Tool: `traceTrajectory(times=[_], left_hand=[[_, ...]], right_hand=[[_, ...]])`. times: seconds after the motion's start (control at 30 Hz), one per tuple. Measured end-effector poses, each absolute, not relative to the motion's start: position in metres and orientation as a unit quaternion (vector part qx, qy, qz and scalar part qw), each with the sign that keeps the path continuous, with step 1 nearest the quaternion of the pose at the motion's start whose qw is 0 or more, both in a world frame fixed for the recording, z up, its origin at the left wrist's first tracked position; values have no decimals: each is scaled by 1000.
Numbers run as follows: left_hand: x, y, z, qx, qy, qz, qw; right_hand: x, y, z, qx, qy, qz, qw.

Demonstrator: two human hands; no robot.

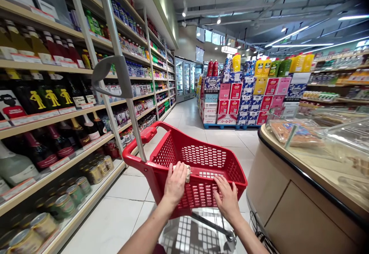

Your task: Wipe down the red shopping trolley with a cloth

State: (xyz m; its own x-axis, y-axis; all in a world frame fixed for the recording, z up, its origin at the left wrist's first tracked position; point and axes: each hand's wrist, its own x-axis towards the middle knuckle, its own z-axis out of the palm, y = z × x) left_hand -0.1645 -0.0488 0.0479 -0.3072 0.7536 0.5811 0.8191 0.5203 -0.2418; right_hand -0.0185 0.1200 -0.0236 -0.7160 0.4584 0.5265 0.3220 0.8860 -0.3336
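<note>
A red plastic shopping cart [173, 152] with perforated basket walls stands sideways in front of me. My left hand [175, 182] is at the near rim of the basket, its fingers over a crumpled off-white cloth [188, 173] that pokes out beyond the fingertips. Farther right along the same rim lies my right hand [227, 198], fingers stretched out and thumb apart, with nothing visible in it. A metal pole with a grey loop grip [113, 77] rises at the cart's handle end. The basket floor shows only bare slots where visible.
Shelves of bottles and cans [54, 111] line the left side. To the right a curved counter [291, 181] holds packaged food behind glass, with cables [259, 231] at its foot. Stacked drink cartons [230, 100] stand on blue pallets ahead; glass-door fridges [184, 77] are farther back.
</note>
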Motion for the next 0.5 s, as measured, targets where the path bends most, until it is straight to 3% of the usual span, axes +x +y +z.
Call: traceTrajectory(times=[0.33,0.5], left_hand=[[-181,-72,69,-450,-827,-76,328],[-156,-32,47,-496,-812,-64,302]], right_hand=[[-11,115,-9,-210,-921,122,306],[-13,114,-10,-205,-922,117,306]])
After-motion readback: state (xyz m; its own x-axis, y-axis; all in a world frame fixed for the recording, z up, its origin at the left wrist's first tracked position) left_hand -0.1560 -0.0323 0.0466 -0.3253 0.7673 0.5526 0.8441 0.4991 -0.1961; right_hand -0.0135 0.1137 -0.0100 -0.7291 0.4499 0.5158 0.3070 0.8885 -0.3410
